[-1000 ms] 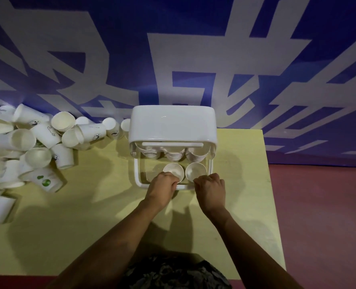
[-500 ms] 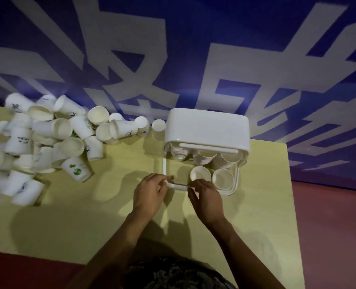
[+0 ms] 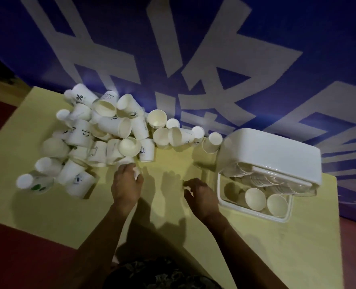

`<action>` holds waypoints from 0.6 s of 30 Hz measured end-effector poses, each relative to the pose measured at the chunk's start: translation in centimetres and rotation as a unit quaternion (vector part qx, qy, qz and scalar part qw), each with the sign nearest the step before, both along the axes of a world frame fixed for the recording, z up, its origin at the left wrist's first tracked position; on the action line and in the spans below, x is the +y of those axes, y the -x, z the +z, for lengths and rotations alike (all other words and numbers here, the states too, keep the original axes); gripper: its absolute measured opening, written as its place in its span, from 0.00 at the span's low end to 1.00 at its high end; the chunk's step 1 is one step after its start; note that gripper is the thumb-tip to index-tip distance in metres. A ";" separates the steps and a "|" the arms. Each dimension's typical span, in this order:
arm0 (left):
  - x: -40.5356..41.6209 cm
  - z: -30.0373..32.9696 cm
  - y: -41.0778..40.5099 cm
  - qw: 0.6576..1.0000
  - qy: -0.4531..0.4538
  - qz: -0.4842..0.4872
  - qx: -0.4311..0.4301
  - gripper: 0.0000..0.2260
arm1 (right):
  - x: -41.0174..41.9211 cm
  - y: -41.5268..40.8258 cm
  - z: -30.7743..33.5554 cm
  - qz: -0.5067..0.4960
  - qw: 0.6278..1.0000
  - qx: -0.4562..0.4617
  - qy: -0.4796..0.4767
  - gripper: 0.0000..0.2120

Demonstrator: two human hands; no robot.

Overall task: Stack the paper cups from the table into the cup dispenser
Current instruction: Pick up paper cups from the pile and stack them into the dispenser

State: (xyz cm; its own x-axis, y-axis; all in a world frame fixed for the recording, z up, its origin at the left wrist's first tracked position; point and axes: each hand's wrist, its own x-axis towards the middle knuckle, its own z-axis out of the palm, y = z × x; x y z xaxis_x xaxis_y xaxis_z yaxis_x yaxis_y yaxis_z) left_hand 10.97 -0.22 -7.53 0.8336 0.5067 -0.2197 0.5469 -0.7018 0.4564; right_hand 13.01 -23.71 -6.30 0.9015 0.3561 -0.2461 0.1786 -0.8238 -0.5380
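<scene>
Two bare hands rest low over the yellow table (image 3: 48, 207), nearest the person; the right hand (image 3: 202, 197) lies just left of the cup dispenser (image 3: 270, 159), its fingers loosely curled around nothing, palm down on the tabletop; the left hand (image 3: 127, 185) sits farther left of the dispenser, at the near edge of the heap of paper cups (image 3: 102, 134), its fingertips closing on a white cup (image 3: 129, 160) at the heap's rim, though how firmly cannot be told; the dispenser stands with its white lid on top and its clear front showing stacked rims, with two cups (image 3: 265, 200) mouth-up in its lower tray; the heap spreads left of the dispenser, cups lying tumbled on their sides; beyond the dispenser hangs a blue banner (image 3: 193, 49) with large white characters.
</scene>
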 end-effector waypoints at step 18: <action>7.0 -1.8 -3.6 0.991 0.075 -0.101 0.045 0.11 | 8.2 -11.5 0.2 0.015 0.968 -0.143 0.204 0.13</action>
